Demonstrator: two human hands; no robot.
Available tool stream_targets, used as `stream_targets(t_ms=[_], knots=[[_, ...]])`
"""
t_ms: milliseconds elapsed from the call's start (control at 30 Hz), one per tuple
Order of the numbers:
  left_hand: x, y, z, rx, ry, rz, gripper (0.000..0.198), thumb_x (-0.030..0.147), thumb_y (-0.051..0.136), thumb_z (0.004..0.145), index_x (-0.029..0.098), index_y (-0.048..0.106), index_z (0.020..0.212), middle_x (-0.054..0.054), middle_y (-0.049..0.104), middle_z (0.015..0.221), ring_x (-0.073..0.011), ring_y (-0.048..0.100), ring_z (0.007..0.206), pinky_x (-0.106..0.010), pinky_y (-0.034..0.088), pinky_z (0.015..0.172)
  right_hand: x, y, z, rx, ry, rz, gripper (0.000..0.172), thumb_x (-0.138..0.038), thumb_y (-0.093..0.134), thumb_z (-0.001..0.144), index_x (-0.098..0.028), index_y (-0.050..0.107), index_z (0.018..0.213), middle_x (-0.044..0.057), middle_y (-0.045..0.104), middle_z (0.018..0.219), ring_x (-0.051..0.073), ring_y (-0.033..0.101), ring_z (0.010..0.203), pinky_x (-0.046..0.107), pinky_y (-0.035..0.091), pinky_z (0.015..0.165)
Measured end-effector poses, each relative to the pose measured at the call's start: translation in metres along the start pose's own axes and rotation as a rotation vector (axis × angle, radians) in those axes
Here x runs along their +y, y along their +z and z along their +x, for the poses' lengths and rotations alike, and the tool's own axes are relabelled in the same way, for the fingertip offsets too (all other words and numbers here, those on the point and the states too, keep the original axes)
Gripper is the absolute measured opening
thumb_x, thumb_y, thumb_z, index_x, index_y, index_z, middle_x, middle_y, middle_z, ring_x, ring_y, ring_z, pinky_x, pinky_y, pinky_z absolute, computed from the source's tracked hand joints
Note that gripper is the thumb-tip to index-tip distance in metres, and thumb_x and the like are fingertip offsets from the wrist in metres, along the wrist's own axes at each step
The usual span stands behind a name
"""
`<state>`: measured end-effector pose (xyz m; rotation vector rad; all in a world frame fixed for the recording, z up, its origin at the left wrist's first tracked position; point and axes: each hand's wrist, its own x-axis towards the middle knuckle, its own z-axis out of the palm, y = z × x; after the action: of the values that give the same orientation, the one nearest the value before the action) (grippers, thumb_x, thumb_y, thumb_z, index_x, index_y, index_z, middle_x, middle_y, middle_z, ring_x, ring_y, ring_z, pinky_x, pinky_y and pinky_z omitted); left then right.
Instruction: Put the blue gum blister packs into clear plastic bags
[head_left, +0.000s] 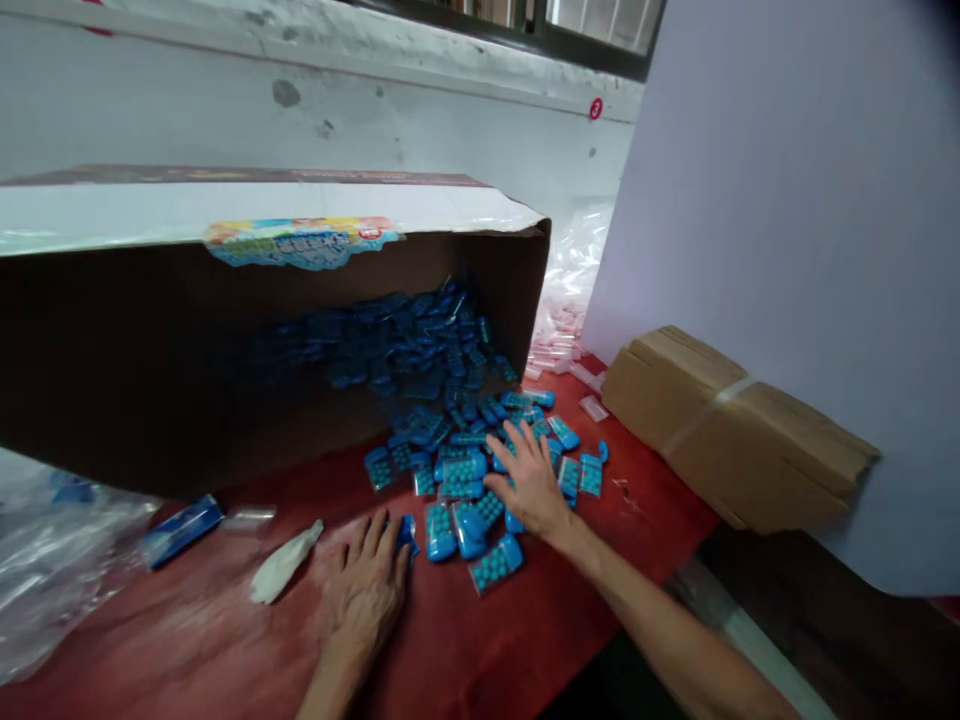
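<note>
My right hand reaches over a loose heap of small clear boxes of blue beads, its fingers spread on or just above them. These boxes have blue caps and lie at many angles. Flat on the red table, my left hand rests with fingers stretched out. A small blue piece shows beside its index finger, partly hidden by the hand. Behind the heap, a large cardboard box lies on its side with its mouth facing me, and more of the blue boxes fill its right part.
A crumpled whitish glove-like piece and a blue packet lie on the red tabletop. Clear plastic sheeting is at left. Strapped flat cardboard leans by a white panel at right. Pink packs lie behind.
</note>
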<state>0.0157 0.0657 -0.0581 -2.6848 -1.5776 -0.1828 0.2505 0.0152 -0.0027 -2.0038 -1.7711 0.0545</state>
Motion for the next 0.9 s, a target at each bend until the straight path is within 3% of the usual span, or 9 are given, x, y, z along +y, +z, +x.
stream_targets(t_ms=[100, 167, 400, 500, 600, 700, 800, 900], knots=[[0.0, -0.002, -0.003, -0.002, 0.011, 0.027, 0.041, 0.03, 0.031, 0.081, 0.015, 0.051, 0.113, -0.01, 0.049, 0.123, -0.0261, 0.04, 0.115, -0.042, 0.031, 0.091, -0.011, 0.016, -0.045, -0.055, 0.103, -0.004, 0.057, -0.052, 0.04, 0.079, -0.024, 0.033, 0.128, 0.011, 0.024, 0.138, 0.034, 0.01, 0.126, 0.058, 0.01, 0.095], [-0.002, -0.001, -0.006, 0.009, 0.026, 0.044, 0.041, 0.03, 0.031, 0.08, 0.015, 0.052, 0.112, -0.01, 0.05, 0.122, -0.0257, 0.039, 0.115, -0.042, 0.031, 0.092, -0.014, 0.024, -0.054, -0.079, 0.12, -0.015, 0.058, -0.054, 0.039, 0.079, -0.023, 0.035, 0.127, 0.012, 0.026, 0.137, 0.035, 0.009, 0.126, 0.059, 0.008, 0.095], [-0.005, 0.004, -0.013, 0.034, 0.034, 0.032, 0.043, 0.03, 0.028, 0.082, 0.011, 0.05, 0.112, -0.012, 0.05, 0.122, -0.0267, 0.039, 0.115, -0.043, 0.03, 0.093, 0.004, 0.018, -0.029, -0.128, -0.113, 0.061, 0.048, -0.051, 0.038, 0.08, -0.025, 0.044, 0.121, 0.007, 0.038, 0.131, 0.029, 0.014, 0.126, 0.054, 0.012, 0.097], [-0.006, 0.005, -0.014, 0.04, 0.043, 0.009, 0.041, 0.029, 0.029, 0.081, 0.01, 0.053, 0.108, -0.013, 0.05, 0.121, -0.027, 0.038, 0.116, -0.042, 0.03, 0.094, 0.004, 0.013, -0.032, -0.023, -0.146, 0.107, 0.036, -0.041, 0.037, 0.085, -0.025, 0.051, 0.113, 0.005, 0.047, 0.123, 0.024, 0.025, 0.122, 0.05, 0.015, 0.099], [-0.006, 0.003, -0.016, 0.019, 0.032, -0.012, 0.04, 0.028, 0.028, 0.082, 0.012, 0.054, 0.108, -0.012, 0.05, 0.122, -0.0257, 0.037, 0.117, -0.041, 0.03, 0.094, 0.0, 0.005, -0.053, 0.117, -0.097, 0.129, 0.029, -0.029, 0.035, 0.087, -0.024, 0.055, 0.108, 0.005, 0.056, 0.106, 0.02, 0.042, 0.107, 0.04, 0.028, 0.095], [-0.007, 0.001, -0.017, 0.002, 0.011, -0.035, 0.043, 0.028, 0.025, 0.083, 0.01, 0.047, 0.116, -0.012, 0.048, 0.124, -0.0264, 0.034, 0.119, -0.044, 0.029, 0.094, 0.006, -0.007, -0.083, 0.159, 0.013, 0.098, 0.028, -0.023, 0.035, 0.086, -0.023, 0.055, 0.107, 0.006, 0.056, 0.098, 0.019, 0.049, 0.094, 0.035, 0.039, 0.085], [-0.006, -0.001, -0.017, -0.022, 0.03, -0.059, 0.045, 0.027, 0.024, 0.083, 0.01, 0.042, 0.121, -0.011, 0.047, 0.125, -0.0264, 0.033, 0.12, -0.045, 0.028, 0.095, 0.028, -0.018, -0.1, 0.183, 0.157, 0.033, 0.031, -0.02, 0.038, 0.084, -0.02, 0.051, 0.112, 0.009, 0.051, 0.106, 0.02, 0.048, 0.099, 0.034, 0.041, 0.084], [-0.007, -0.001, -0.016, -0.026, 0.049, -0.072, 0.044, 0.025, 0.025, 0.082, 0.011, 0.043, 0.12, -0.01, 0.045, 0.127, -0.0246, 0.033, 0.12, -0.042, 0.027, 0.096, 0.051, -0.025, -0.097, 0.084, 0.187, -0.022, 0.041, -0.019, 0.045, 0.079, -0.023, 0.044, 0.12, 0.009, 0.039, 0.125, 0.022, 0.041, 0.112, 0.034, 0.041, 0.086]])
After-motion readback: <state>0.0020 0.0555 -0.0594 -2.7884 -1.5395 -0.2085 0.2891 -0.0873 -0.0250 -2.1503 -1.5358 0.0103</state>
